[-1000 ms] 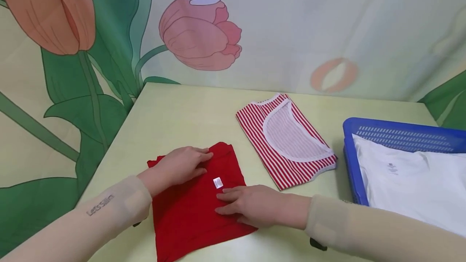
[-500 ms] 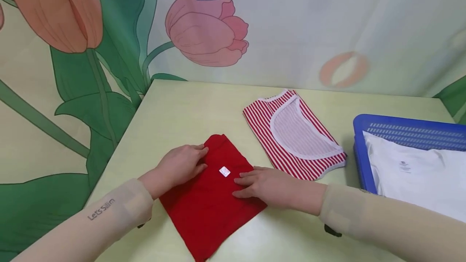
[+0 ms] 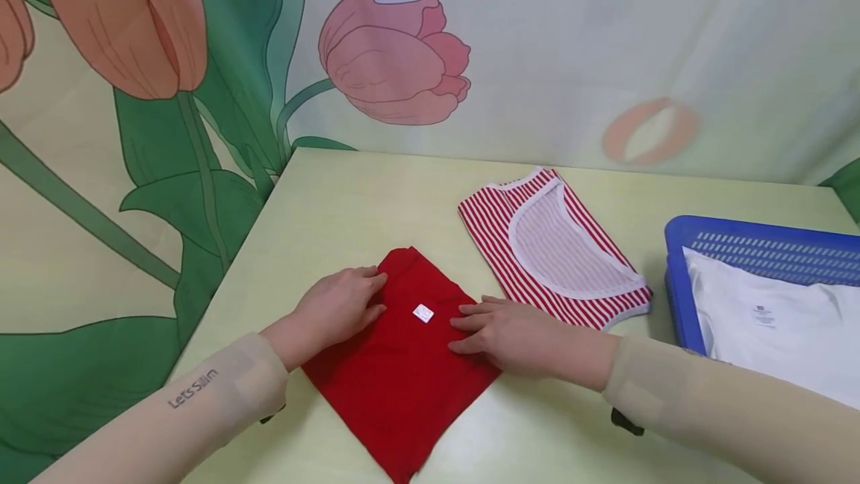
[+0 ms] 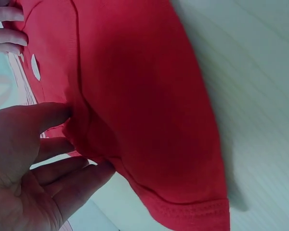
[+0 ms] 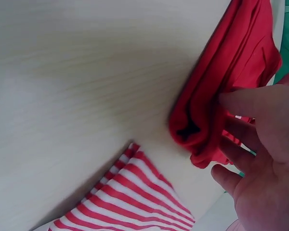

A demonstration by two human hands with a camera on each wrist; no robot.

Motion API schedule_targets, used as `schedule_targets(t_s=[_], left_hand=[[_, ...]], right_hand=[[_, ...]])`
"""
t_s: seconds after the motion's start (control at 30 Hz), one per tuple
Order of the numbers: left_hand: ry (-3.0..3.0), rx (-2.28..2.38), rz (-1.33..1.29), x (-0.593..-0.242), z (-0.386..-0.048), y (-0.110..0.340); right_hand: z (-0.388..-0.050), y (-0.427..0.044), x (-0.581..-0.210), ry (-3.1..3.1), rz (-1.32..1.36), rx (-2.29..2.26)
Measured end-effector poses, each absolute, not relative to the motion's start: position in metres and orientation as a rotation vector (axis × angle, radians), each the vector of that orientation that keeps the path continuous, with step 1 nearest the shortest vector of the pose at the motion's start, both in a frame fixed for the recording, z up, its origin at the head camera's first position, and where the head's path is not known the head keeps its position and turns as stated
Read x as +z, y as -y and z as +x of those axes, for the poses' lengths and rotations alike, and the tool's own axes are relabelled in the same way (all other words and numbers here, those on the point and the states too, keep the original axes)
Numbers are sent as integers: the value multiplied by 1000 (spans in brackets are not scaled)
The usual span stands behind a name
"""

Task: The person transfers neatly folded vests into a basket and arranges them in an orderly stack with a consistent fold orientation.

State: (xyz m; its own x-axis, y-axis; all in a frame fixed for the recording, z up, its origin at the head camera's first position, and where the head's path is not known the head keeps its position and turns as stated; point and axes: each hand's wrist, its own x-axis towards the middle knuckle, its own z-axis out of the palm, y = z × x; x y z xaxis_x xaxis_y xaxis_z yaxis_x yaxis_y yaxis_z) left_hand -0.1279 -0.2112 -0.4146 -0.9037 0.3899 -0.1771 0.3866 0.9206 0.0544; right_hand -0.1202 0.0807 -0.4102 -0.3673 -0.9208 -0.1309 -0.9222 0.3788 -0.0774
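A folded red garment [image 3: 403, 372] with a small white label [image 3: 423, 313] lies on the table, one corner pointing toward the near edge. On its left edge rests my left hand [image 3: 334, 306], fingers slightly bent; in the left wrist view that hand [image 4: 43, 168] touches the rim of the red cloth [image 4: 149, 96]. The right hand [image 3: 520, 336] lies on the garment's right edge with spread fingers. Seen from the right wrist, thumb and fingertips of the hand [image 5: 265, 144] touch the thick folded side of the red cloth [image 5: 202, 110].
Behind the right hand lies a folded red-and-white striped garment [image 3: 490, 226], also in the right wrist view [image 5: 130, 197]. At the right stands a blue basket [image 3: 680, 286] holding a white garment [image 3: 773, 320]. A flower-printed backdrop [image 3: 537, 43] hangs along the table's back edge.
The red garment has turned counterclockwise, its near corner swinging right. My right hand has moved farther from me with its edge; the left hand stays on the left edge. The view has shifted slightly left.
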Motion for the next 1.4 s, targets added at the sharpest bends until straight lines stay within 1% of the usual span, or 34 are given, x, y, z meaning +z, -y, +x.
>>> schedule_targets(t_s=[0.13,0.37,0.53,0.87,1.4], left_hand=[[-2903,12,631,-412,-130,210],[-2825,82,800,-407,-137,203],[-2734,53,814,-408,-138,200],[-2735,85,792,-414,-137,207],[-2795,158,707,-418,-129,218]], right_hand=[[-113,-76,-404,-2480,-1669,-30],[-94,-65,-396,-2398,-1694,-76],[-89,-62,-397,-2363,-1611,-52],[-96,-70,-401,-2354,-1493,-68],[-114,-79,-406,-2393,-1529,-125]])
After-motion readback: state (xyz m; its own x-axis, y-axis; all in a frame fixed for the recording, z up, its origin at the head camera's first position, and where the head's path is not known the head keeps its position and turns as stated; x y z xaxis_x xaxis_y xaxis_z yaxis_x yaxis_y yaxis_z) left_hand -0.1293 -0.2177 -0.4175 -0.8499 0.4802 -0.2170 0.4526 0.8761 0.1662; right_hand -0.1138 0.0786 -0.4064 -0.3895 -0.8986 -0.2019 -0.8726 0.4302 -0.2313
